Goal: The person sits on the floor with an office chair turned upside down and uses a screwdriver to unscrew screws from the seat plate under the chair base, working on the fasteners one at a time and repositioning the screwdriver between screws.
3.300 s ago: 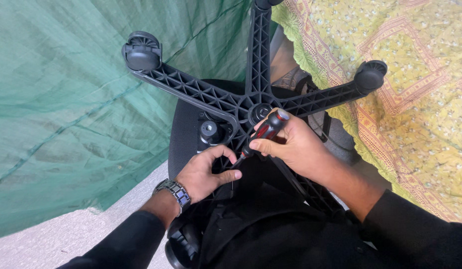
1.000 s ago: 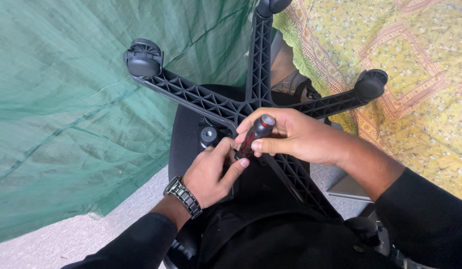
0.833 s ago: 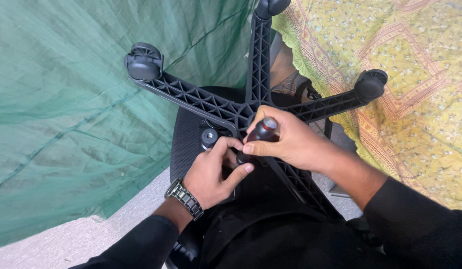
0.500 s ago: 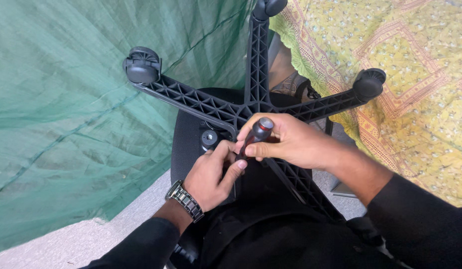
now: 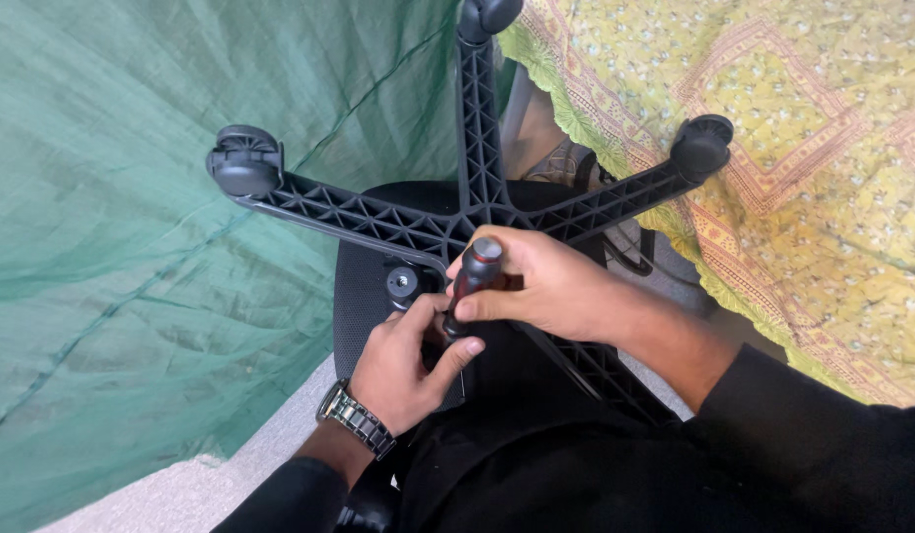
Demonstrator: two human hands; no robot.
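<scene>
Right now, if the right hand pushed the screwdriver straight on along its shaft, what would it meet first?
Probably the chair underside, just past the left hand steadying the tip. The right hand aims the screwdriver down-left; depth is unclear.

Left half of frame: a green cloth [image 5: 132,247] hangs in loose folds and creases, filling the frame from top to bottom.
Upper right: a yellow patterned cloth [image 5: 803,168] with small flowers and a pinkish-orange border band, its scalloped edge falling diagonally.
Lower left: a strip of pale grey speckled floor [image 5: 211,484] shows under the green cloth.
Light: even and soft, without hard shadows.
</scene>
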